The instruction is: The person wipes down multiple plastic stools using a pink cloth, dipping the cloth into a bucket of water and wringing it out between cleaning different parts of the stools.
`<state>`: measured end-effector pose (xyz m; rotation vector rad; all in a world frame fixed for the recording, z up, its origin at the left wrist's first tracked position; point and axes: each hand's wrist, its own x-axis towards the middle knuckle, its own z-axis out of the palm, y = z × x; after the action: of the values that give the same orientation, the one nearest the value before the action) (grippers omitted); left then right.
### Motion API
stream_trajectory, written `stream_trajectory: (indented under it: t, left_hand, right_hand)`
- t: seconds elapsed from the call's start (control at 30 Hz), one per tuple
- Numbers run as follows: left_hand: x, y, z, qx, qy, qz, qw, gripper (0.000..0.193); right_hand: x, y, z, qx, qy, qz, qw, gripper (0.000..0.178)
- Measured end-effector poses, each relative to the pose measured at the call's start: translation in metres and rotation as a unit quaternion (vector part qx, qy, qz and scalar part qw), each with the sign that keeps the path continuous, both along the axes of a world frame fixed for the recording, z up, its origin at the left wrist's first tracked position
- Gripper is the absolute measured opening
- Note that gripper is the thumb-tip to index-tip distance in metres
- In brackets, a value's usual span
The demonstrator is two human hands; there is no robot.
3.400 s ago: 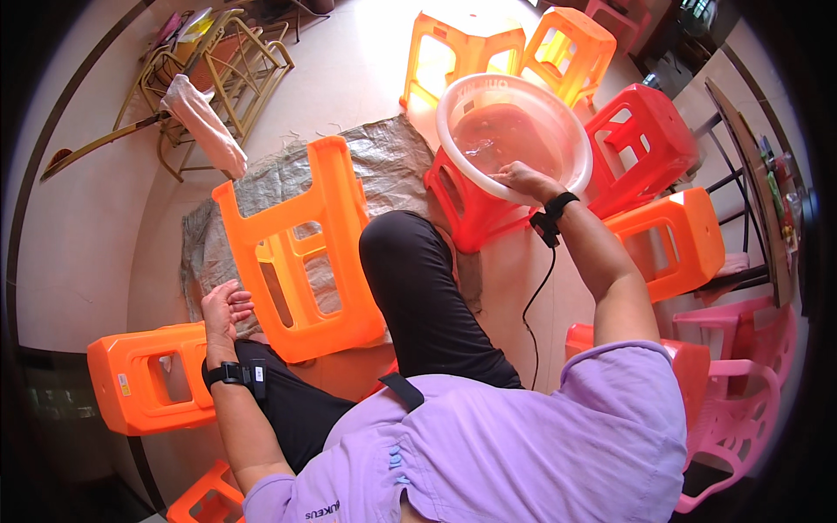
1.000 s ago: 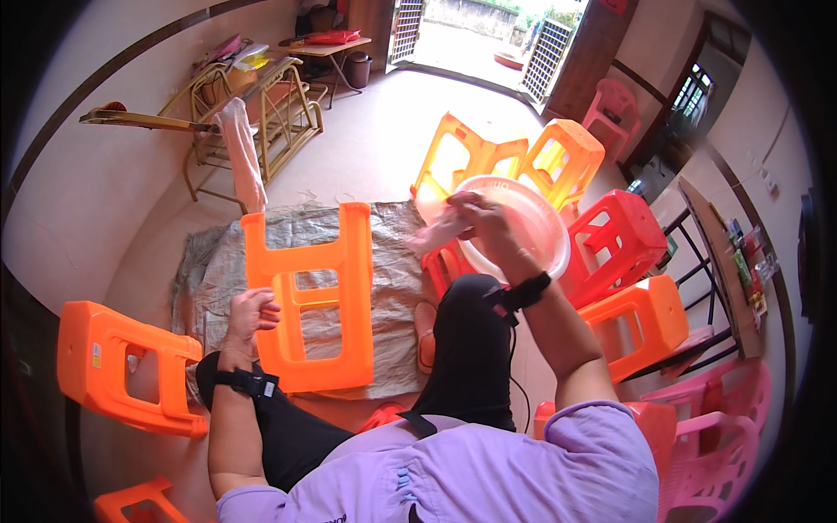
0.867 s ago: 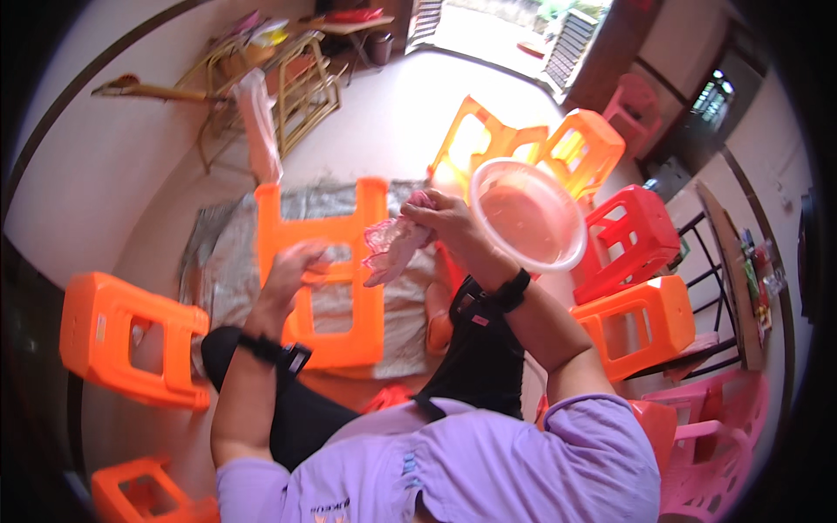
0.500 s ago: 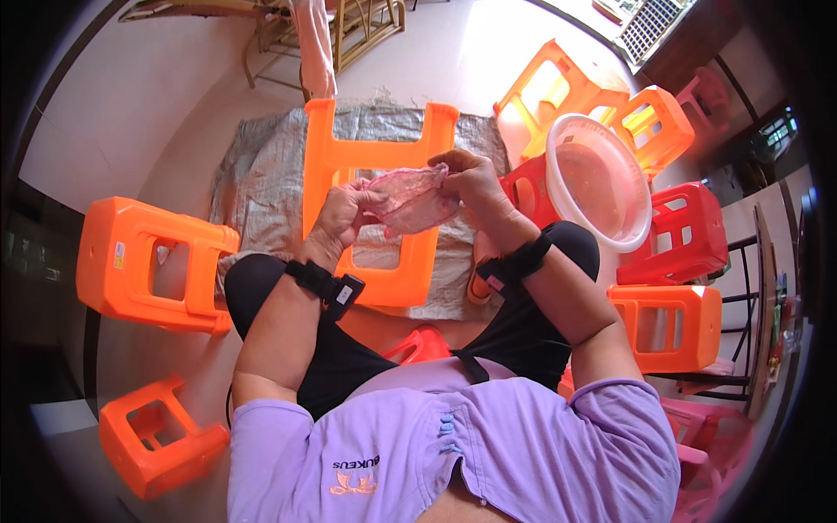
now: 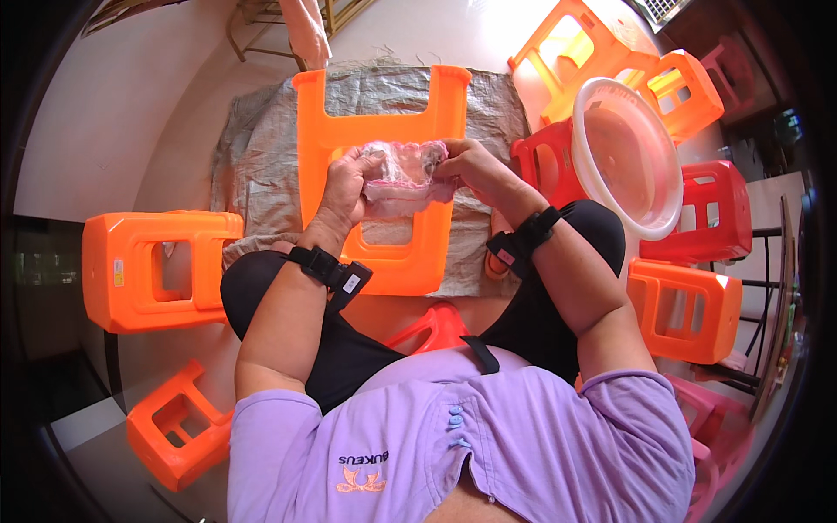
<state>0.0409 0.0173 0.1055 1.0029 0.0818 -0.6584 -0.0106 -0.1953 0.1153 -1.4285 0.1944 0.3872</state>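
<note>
Two grips: left fingers [image 5: 370,163], right fingers [image 5: 455,163] closed on pink-edged, translucent cloth [image 5: 401,199] between; likely light, limp, best held by edges.

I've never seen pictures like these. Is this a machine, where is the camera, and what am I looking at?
No machine arms here: these are a person's own bare hands. The camera is worn on the head and looks down, so you see the purple shirt from above. Its very wide lens bends straight edges and darkens the corners. Each wrist wears a dark strap, such as the left wrist strap.

The left hand and right hand hold a thin whitish piece with pink edging between them. I can't tell exactly what it is. Below it is an orange stool on its side, over a wrinkled grey sheet. To the right is a pale round basin.
</note>
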Motion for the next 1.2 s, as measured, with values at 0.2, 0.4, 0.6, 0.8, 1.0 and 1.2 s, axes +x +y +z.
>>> stream_trajectory:
  t: [0.2,0.4,0.6,0.8,1.0,1.2]
  left_hand:
    - [0.000,-0.013,-0.055,0.018,0.131,-0.042,0.990,0.023]
    - [-0.010,-0.016,-0.078,0.093,0.169,-0.119,0.974,0.039]
    - [-0.020,-0.004,-0.109,0.186,0.208,-0.121,0.953,0.055]
    - [-0.027,-0.017,-0.108,0.254,0.228,-0.100,0.935,0.069]
    - [-0.029,-0.014,-0.101,0.298,0.199,-0.105,0.927,0.068]
    - [-0.013,-0.011,-0.113,0.024,0.158,-0.181,0.970,0.060]
  right_hand:
    - [0.022,-0.039,-0.073,-0.226,-0.122,-0.141,0.956,0.019]
    - [-0.014,-0.009,-0.102,-0.470,-0.130,-0.030,0.872,0.015]
    - [-0.052,0.037,-0.077,-0.547,-0.038,0.196,0.813,0.021]
    - [-0.021,0.015,-0.100,-0.528,-0.012,0.073,0.846,0.040]
    - [0.018,0.001,-0.085,-0.535,-0.125,-0.129,0.825,0.040]
    - [-0.050,0.061,-0.090,-0.608,-0.105,0.024,0.787,0.049]
